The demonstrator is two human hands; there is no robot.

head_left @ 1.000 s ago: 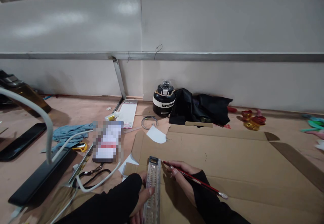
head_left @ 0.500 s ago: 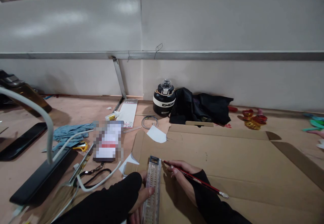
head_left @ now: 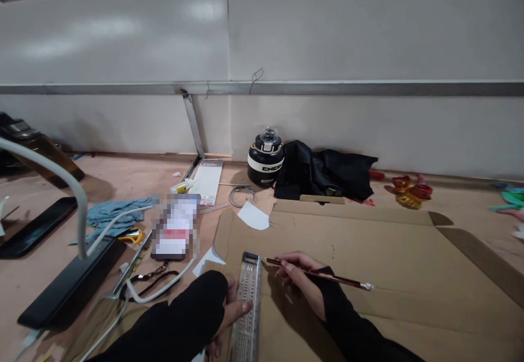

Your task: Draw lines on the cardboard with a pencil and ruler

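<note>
My left hand (head_left: 233,313) is closed on a clear plastic ruler (head_left: 248,318), its thumb on top and its fingers along the left edge. The ruler lies lengthwise over flattened brown cardboard (head_left: 388,263), its dark-marked end pointing away from me. In my right hand (head_left: 303,277) is a dark red pencil (head_left: 335,279), pinched near the point. The pencil's tip is close to the ruler's far right corner; whether it touches the cardboard I cannot tell. A small white paper piece (head_left: 254,217) rests at the cardboard's far left corner.
To the left are a lit phone (head_left: 176,231), a black power bank (head_left: 71,283), a white cable (head_left: 69,173), a yellow-handled cutter (head_left: 131,235) and blue gloves (head_left: 117,214). A black bottle (head_left: 266,160) and black bag (head_left: 327,171) stand by the white partition (head_left: 368,34).
The pencil's rear end has swung up and away, so the pencil lies flatter across the view. My right hand has shifted slightly; my left hand stays on the ruler.
</note>
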